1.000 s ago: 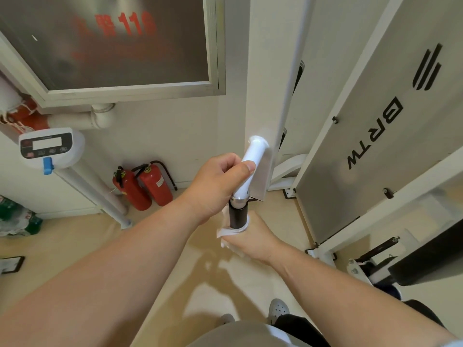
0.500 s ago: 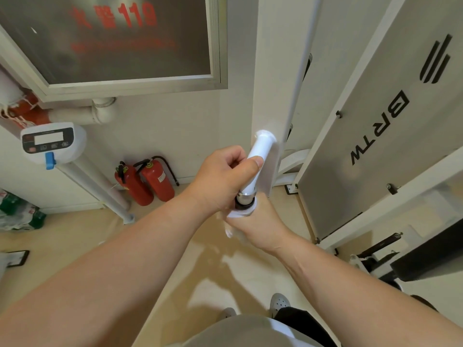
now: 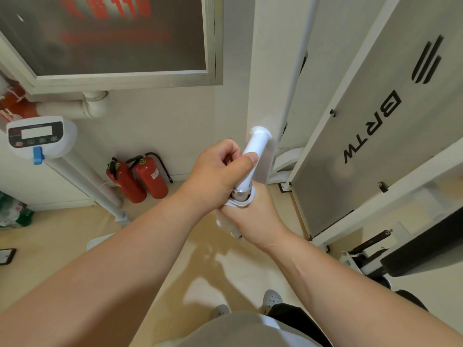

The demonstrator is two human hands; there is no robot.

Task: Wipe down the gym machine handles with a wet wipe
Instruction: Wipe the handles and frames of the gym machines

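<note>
pale beige floor and cream walls frame a corner of a gym, with two red fire extinguishers standing against the wall and a grey machine panel lettered "brtw" on the right.

in the middle of the view hangs the handle, a white tube that ends in a metal collar. the left hand curls round the white upper part, thumb laid along the tube. this looks like a steadying grip, so that the hanging handle does not swing or turn while it is rubbed. the right hand closes round the lower grip just under the collar, with the wet wipe wrapped between palm and grip. only a white edge of the wipe shows at the top of the fist, with a fold on its left side. wrapping it this way probably lets one stroke clean the whole way round. a small metal end cap shows below the fist.

a second ago the right hand sat lower, and a dark stretch of grip was bare between the two hands. half a second ago it had slid up to the collar. now it sits tight against the left hand and the dark grip is fully covered, so i judge this to be the top of an upward wiping stroke. the left hand's hold looks unchanged.
</note>
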